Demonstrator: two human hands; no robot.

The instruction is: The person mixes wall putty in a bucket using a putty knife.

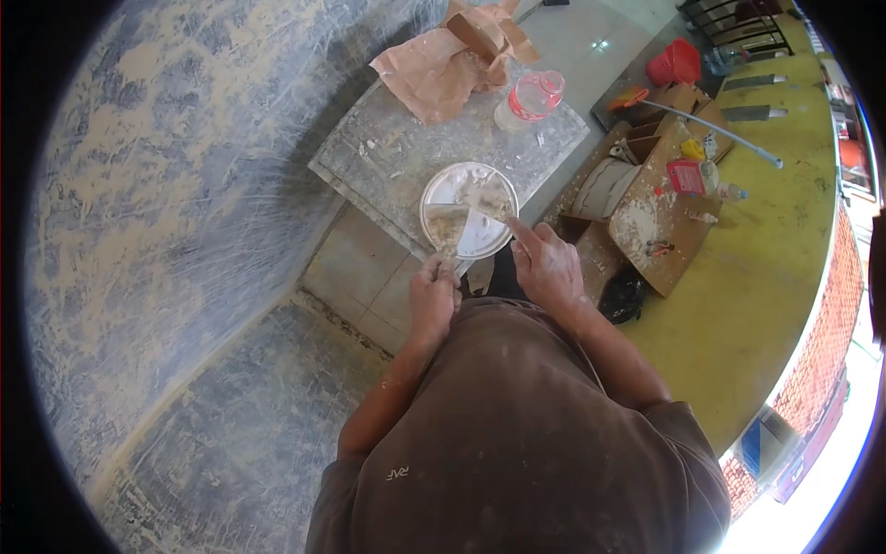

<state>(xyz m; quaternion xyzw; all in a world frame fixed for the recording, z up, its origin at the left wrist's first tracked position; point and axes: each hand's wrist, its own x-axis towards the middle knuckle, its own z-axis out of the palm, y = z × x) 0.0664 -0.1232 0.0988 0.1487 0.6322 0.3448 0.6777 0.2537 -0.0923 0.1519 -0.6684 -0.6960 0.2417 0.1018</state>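
My left hand (434, 297) is closed around the handle of a putty knife (448, 220). Its wide blade, smeared with putty, lies over a round white tub or lid (482, 242). Pale wet putty (480, 185) covers the far part of that round surface. On the other side, my right hand (549, 272) is closed with the index finger stretched forward. It grips a putty-coated tool (496, 210) that looks like a second, narrower putty knife; most of it is hidden by the fingers and putty.
A dusty grey slab table (388, 152) bears crumpled brown paper (434, 74) and a clear plastic bottle (531, 100). Rightward are a splattered cardboard box (669, 245), a red bucket (674, 63), and a yellow-green surface (738, 305). A plaster-streaked wall (185, 138) rises on the left.
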